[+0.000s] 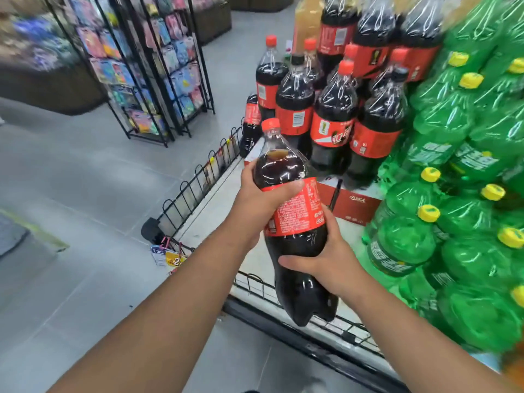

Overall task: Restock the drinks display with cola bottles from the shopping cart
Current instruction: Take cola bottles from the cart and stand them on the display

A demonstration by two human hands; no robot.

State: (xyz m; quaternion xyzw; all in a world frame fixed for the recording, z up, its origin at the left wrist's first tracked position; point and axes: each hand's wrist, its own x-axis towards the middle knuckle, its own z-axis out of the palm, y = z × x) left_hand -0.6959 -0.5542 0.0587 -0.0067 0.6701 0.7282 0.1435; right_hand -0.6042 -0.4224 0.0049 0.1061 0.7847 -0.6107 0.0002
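Cola bottle (295,219), large: is hanging tilted above the near edge of the display shelf (218,197). Left hand (258,197) is gripping its shoulder, right hand (331,263) its lower body, fingers curled round, probably sharing the weight before standing it beside the far cola row (331,120)

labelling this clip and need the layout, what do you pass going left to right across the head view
rack of hanging packets → left hand → cola bottle held by both hands → right hand → green bottles
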